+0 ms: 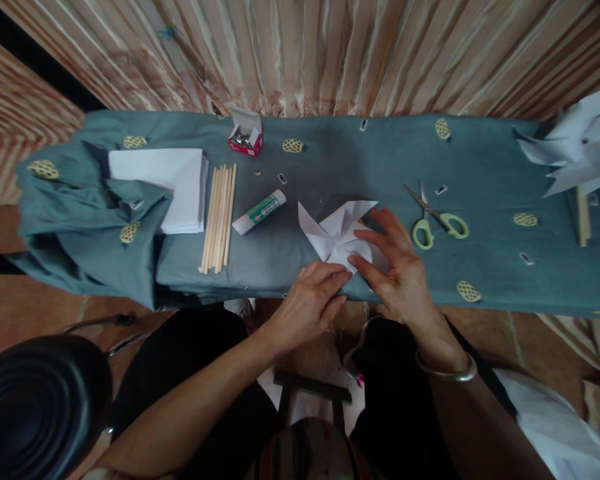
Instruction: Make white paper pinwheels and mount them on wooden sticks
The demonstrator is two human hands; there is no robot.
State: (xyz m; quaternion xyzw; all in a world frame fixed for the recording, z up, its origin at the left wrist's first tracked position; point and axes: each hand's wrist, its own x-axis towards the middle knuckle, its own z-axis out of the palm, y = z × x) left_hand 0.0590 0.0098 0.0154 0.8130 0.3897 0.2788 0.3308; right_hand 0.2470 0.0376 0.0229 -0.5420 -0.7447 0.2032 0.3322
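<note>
A white paper pinwheel (336, 235) lies near the front edge of the cloth-covered table, with its blades folded in toward the middle. My left hand (314, 293) is closed at its lower edge, fingertips on the paper. From the right, my right hand (397, 263) curves over the pinwheel, thumb and fingers on the right-hand blade close to the centre; its palm side is partly hidden. Green-handled scissors (433, 220) lie partly open just right of that hand. Left of the pinwheel rests a capped glue stick (260, 212).
Wooden sticks (219, 219) lie in a row beside a stack of white paper (180, 173). Behind them stands an open red box (246, 141) of small metal pieces. Assembled pinwheels (583, 143) are at the far right. A black round stool (43, 407) stands at lower left.
</note>
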